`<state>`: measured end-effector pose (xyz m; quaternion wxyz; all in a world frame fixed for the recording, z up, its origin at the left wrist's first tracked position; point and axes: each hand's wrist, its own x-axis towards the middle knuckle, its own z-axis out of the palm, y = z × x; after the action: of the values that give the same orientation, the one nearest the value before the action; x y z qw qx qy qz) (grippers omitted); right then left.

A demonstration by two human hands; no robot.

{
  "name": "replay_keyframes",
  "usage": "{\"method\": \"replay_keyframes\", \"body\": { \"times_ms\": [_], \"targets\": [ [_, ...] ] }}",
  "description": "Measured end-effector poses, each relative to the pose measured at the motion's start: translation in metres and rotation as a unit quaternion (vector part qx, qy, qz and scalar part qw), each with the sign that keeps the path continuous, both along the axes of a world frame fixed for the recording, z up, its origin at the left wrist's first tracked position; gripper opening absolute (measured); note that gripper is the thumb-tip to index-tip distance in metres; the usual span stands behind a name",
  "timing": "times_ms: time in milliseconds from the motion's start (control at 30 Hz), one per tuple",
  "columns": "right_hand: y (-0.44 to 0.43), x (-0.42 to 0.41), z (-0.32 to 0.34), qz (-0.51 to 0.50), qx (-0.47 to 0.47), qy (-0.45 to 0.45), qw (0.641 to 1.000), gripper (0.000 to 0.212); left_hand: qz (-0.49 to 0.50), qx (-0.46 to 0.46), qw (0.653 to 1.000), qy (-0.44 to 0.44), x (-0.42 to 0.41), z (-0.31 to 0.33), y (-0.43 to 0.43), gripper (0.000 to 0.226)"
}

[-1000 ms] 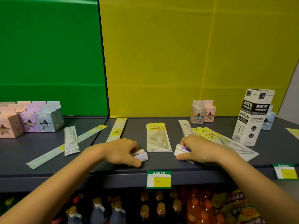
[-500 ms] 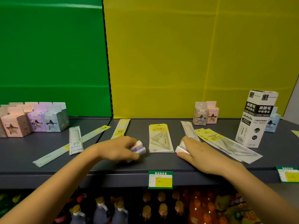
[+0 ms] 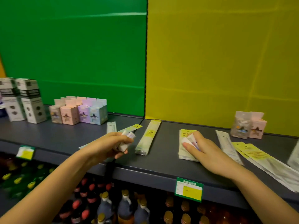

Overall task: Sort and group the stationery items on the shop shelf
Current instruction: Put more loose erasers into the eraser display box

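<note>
My left hand (image 3: 106, 146) grips small white erasers (image 3: 127, 138), lifted just above the grey shelf (image 3: 64, 136). My right hand (image 3: 208, 152) holds more small white erasers (image 3: 188, 139) over a packaged set square (image 3: 184, 152) lying flat. A long ruler pack with a yellow label (image 3: 148, 137) lies between the hands. Another ruler pack (image 3: 226, 143) and yellow-topped packs (image 3: 258, 157) lie to the right. Pastel star boxes (image 3: 77, 112) stand grouped at the back left, and two more star boxes (image 3: 248, 126) stand at the back right.
Tall black-and-white refill boxes (image 3: 22, 101) stand at the far left. Green and yellow panels back the shelf. Price tags (image 3: 188, 189) hang on the shelf's front edge. Bottles (image 3: 124, 207) fill the shelf below.
The view has swung to the left. My left hand has lifted its erasers and moved left. My right hand has moved with its erasers over the set square pack.
</note>
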<state>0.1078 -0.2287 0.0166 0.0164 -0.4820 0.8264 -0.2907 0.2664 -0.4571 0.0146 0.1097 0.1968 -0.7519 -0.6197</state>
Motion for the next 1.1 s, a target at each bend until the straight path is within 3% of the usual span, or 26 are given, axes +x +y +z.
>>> {"method": "replay_keyframes", "body": {
  "times_ms": [167,333,667,967,1100],
  "targets": [
    [-0.05,0.023,0.0,0.065,-0.001,0.001,0.998,0.024,0.119,0.001,0.993,-0.007,0.064,-0.003,-0.036,0.011],
    [-0.105,0.062,0.002,0.13,0.022,0.005,0.991,0.023,0.196,0.011,0.981,0.008,0.137,-0.004,-0.075,0.016],
    [-0.247,0.184,0.0,0.202,0.017,0.012,0.979,0.025,0.338,0.093,0.936,0.007,0.308,-0.011,-0.174,0.017],
    [-0.382,0.292,0.002,0.238,0.006,-0.047,0.97,0.032,0.341,0.035,0.939,-0.007,0.43,-0.002,-0.258,0.025],
    [-0.439,0.32,0.009,0.241,0.031,-0.037,0.969,0.023,0.313,-0.001,0.95,-0.025,0.467,0.0,-0.297,0.052]
  ]
}}
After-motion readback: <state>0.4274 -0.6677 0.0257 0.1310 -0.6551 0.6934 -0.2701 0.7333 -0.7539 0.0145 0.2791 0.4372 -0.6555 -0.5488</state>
